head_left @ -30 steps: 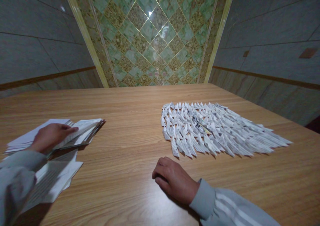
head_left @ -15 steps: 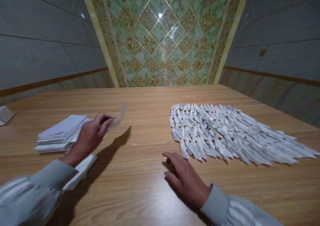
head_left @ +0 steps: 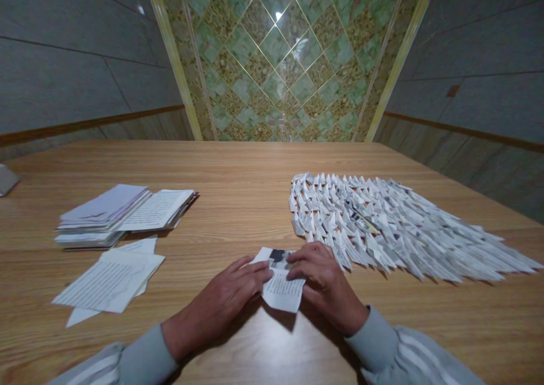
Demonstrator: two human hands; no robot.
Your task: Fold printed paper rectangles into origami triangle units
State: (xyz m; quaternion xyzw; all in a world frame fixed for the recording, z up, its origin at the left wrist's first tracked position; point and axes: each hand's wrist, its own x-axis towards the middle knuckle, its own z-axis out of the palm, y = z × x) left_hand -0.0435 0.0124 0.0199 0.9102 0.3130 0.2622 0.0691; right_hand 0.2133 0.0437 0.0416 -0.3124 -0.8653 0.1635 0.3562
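Note:
A small printed sheet of paper point(head_left: 283, 290) with a dark picture near its top lies between my hands at the front middle of the table. My left hand point(head_left: 238, 286) grips its left edge, fingertips on the print. On the opposite side, my right hand point(head_left: 321, 277) holds the right edge with bent fingers, its thumb partly hidden. The sheet's near edge is raised and casts a shadow. Just beyond my right hand begin rows of folded paper pieces point(head_left: 382, 226) with pointed tips, packed closely together.
Stacked paper point(head_left: 104, 203) stands at the left, with an open printed pile point(head_left: 157, 210) beside it. Loose printed sheets point(head_left: 110, 280) lie nearer to me. A white object point(head_left: 6, 180) sits at the far left edge. The wooden table point(head_left: 238, 175) meets a tiled wall point(head_left: 276, 62).
My left hand has come from the paper stack to the middle with a sheet. My right hand has closed on the sheet's other side. The left pile and loose sheets are now uncovered.

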